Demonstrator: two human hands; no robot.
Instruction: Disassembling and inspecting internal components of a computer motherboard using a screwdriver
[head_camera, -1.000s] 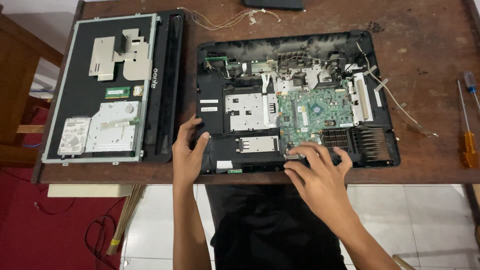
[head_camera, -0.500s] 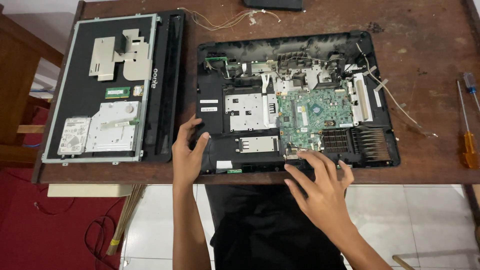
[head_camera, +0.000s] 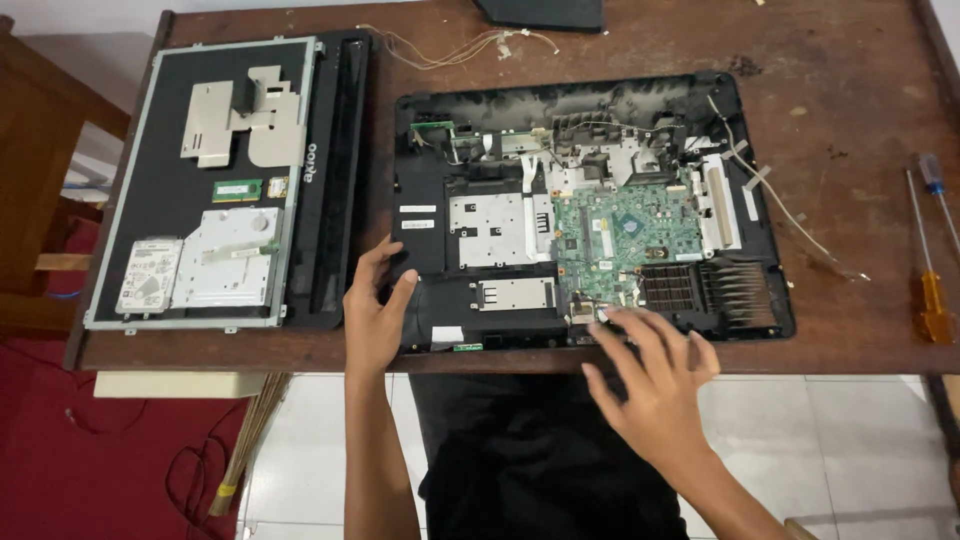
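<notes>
An opened black computer chassis (head_camera: 740, 110) lies on the brown wooden table (head_camera: 850, 70), with a green circuit board (head_camera: 625, 235) and silver metal shields (head_camera: 495, 225) exposed inside. My left hand (head_camera: 375, 310) grips the chassis at its near left corner, thumb on the top surface. My right hand (head_camera: 655, 385) hovers with fingers spread at the near edge of the chassis, its fingertips just over the lower edge of the circuit board. It holds nothing.
A removed screen panel (head_camera: 215, 185) with metal brackets and a hard drive (head_camera: 148, 277) lies at the table's left. Two screwdrivers (head_camera: 932, 245) rest near the right edge. Loose wires (head_camera: 450, 45) trail along the far side. A red mat (head_camera: 60, 470) covers the floor at left.
My right hand has drawn back from the circuit board toward me and lifted, fingers spreading. My left hand has stayed on the chassis corner.
</notes>
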